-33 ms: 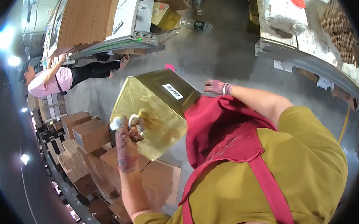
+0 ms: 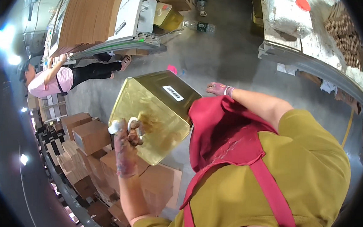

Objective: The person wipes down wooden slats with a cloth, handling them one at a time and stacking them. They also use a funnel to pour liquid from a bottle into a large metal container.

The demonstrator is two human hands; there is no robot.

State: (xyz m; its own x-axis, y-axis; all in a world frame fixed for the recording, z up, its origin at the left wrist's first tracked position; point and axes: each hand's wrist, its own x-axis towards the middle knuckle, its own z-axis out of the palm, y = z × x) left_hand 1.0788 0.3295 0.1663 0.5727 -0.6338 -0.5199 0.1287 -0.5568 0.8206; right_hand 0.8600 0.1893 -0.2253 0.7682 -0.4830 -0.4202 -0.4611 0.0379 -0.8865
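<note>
Shifts boxy, smooth-metal gold tin (image 2: 163, 139) slightly left of its earlier spot, by soft red apron (image 2: 217, 132); bends fingers of stained left hand (image 2: 126, 154) at white ring (image 2: 131, 119), cannot tell if clamped; extends right hand (image 2: 220, 89) near tin's rounded corner, cannot tell its fingers' spacing; leaves cardboard boxes (image 2: 90, 137) close leftward, open grey floor (image 2: 231, 54) toward bench (image 2: 276, 54).

Gold can (image 2: 154, 112), crimson apron (image 2: 225, 137)
We see a black-and-white label (image 2: 172, 93), brown smears (image 2: 149, 126) on the can, mustard shirt (image 2: 247, 192), mottled pink gloves (image 2: 126, 158), brown boxes (image 2: 92, 136), grey floor (image 2: 227, 45)
</note>
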